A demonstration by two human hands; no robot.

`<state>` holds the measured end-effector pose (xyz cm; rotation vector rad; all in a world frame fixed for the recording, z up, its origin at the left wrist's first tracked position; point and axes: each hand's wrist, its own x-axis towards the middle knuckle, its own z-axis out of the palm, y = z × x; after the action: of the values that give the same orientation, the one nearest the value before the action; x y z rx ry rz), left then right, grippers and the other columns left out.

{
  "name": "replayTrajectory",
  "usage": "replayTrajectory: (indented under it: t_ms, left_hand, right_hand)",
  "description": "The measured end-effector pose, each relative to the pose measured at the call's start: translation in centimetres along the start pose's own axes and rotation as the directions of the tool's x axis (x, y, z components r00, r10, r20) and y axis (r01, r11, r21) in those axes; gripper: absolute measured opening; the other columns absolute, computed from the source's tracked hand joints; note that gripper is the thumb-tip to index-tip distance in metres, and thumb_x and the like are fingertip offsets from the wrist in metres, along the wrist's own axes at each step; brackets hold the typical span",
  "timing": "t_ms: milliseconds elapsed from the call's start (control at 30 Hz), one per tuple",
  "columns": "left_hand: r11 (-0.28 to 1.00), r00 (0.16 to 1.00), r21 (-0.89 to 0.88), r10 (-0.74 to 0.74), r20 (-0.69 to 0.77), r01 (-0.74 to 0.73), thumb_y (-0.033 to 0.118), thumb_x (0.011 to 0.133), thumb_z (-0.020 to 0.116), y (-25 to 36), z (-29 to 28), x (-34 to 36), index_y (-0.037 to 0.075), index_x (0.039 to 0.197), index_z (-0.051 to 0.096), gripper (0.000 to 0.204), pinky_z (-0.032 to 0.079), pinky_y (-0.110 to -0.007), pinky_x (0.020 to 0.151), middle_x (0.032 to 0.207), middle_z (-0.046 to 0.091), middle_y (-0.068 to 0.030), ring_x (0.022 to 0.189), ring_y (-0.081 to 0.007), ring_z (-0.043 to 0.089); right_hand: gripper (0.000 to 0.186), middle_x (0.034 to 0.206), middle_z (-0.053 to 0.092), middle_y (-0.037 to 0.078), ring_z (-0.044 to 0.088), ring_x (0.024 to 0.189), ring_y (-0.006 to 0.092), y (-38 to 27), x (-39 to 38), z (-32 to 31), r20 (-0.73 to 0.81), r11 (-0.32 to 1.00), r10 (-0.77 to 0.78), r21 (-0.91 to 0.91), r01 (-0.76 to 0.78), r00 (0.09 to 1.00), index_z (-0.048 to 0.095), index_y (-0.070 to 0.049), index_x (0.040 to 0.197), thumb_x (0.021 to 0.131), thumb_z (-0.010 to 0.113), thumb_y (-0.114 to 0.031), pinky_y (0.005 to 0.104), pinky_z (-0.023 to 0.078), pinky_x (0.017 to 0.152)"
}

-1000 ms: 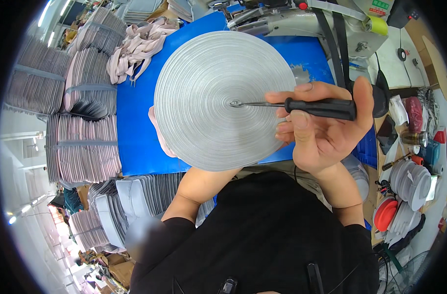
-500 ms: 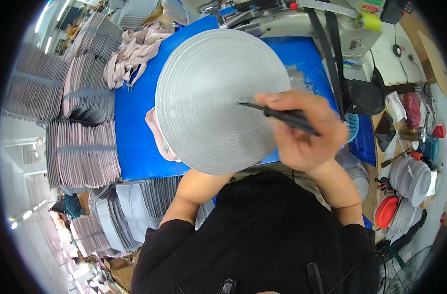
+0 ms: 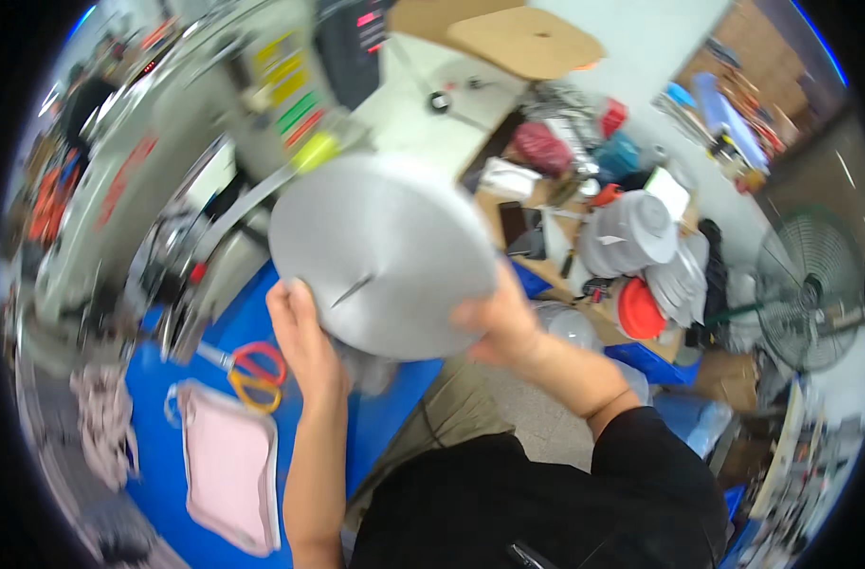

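Observation:
A wide, flat roll of grey tape [image 3: 404,223] is held up in front of me, tilted and blurred by motion. My left hand [image 3: 304,332] grips its lower left rim, with the thumb at the edge. My right hand [image 3: 503,318] is closed on the right side of the roll; its fingers are smeared. A thin dark sliver [image 3: 353,290] shows near the roll's middle; I cannot tell what it is. Below my left hand, scissors [image 3: 259,376] with red and yellow handles lie on the blue table [image 3: 157,455], beside a pink fabric panel with pale edging [image 3: 228,465].
A sewing machine [image 3: 157,123] stands at the left, a pale pink fabric heap [image 3: 105,422] below it. At the right, a cluttered bench holds grey rolls [image 3: 631,232] and a red disc [image 3: 639,308]. A standing fan [image 3: 811,284] is at the far right.
My view has swung to the right, and the roll has come up off the blue table area. The black slim tool is no longer seen in my right hand, which now grips the roll.

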<state>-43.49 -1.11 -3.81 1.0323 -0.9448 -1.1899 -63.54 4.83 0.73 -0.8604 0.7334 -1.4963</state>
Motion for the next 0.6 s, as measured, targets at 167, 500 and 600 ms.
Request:
replayTrajectory:
  t_ms: [167, 500, 600]
  left_hand:
    - [0.958, 0.949, 0.273, -0.004, 0.315, -0.087, 0.003, 0.097, 0.063, -1.1, -1.0, -1.6, 0.001, 0.142, 0.051, 0.046, 0.049, -0.034, 0.097, 0.137, 0.056, -0.0140, 0.113, -0.0216, 0.063]
    - [0.612, 0.928, 0.710, 0.122, 0.352, -0.350, -0.001, 0.084, 0.069, -2.3, -5.5, -4.3, -0.002, 0.128, 0.058, 0.046, 0.043, -0.046, 0.109, 0.135, 0.057, -0.0232, 0.124, -0.0414, 0.057]
    - [0.582, 0.935, 0.738, 0.132, 0.329, -0.342, -0.001, 0.083, 0.069, -2.6, -6.1, -4.8, -0.002, 0.128, 0.058, 0.046, 0.043, -0.047, 0.109, 0.136, 0.057, -0.0234, 0.124, -0.0417, 0.057]
  right_hand:
    - [0.047, 0.101, 0.073, 0.010, 0.072, 0.087, 0.0217, -16.5, 12.5, -14.0, 0.017, 0.585, -0.588, -0.681, 0.440, 0.809, 0.066, 0.008, 0.120, 0.078, 0.063, -0.013, 0.0341, 0.059, 0.080]
    - [0.076, 0.115, 0.074, 0.025, 0.073, 0.101, 0.0334, -27.2, 35.9, -28.7, 0.020, -0.261, -0.461, -0.958, -0.114, 0.887, 0.064, -0.003, 0.139, 0.071, 0.069, -0.037, 0.0396, 0.055, 0.094]
    - [0.074, 0.115, 0.074, 0.024, 0.073, 0.103, 0.0334, -26.8, 36.9, -29.5, 0.049, -0.342, -0.403, -0.934, -0.101, 0.914, 0.067, -0.002, 0.135, 0.069, 0.070, -0.037, 0.0394, 0.054, 0.095]
